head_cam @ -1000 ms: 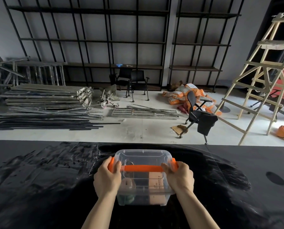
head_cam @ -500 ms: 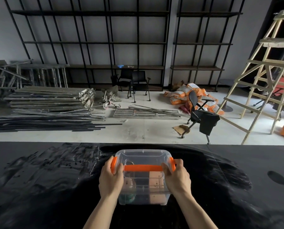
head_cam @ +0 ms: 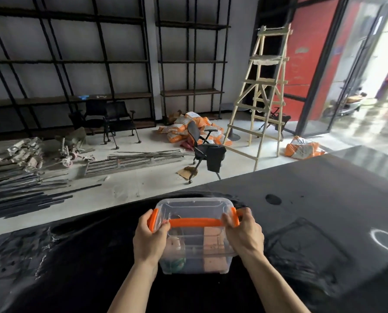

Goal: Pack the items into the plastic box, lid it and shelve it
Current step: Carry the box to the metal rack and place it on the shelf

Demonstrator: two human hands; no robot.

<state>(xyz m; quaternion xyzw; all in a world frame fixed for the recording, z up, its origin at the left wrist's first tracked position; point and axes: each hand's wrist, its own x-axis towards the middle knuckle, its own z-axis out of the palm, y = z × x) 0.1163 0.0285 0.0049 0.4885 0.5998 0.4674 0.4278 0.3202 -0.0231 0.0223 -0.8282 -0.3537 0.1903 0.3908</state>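
Note:
A clear plastic box [head_cam: 194, 256] with its clear lid [head_cam: 194, 207] on and an orange handle [head_cam: 195, 222] across the top sits at the near middle of the black table [head_cam: 312, 211]. Inside I see a tan carton [head_cam: 212, 247], a pale round container and something green at the bottom. My left hand [head_cam: 149, 239] grips the box's left side at the orange latch [head_cam: 153, 220]. My right hand [head_cam: 244, 232] grips the right side over the other latch [head_cam: 235, 216]. Black metal shelves [head_cam: 111, 96] line the far wall.
Beyond the table lie metal bars [head_cam: 23, 190] on the floor at left, black chairs [head_cam: 111, 119], an office chair [head_cam: 205, 150], orange-and-white sacks [head_cam: 184, 128] and a wooden ladder [head_cam: 263, 91]. An open doorway [head_cam: 364, 82] is at right.
My view has swung to the right, bringing the doorway into sight. Both hands stay clamped on the box's sides, and the box sits slightly turned under them.

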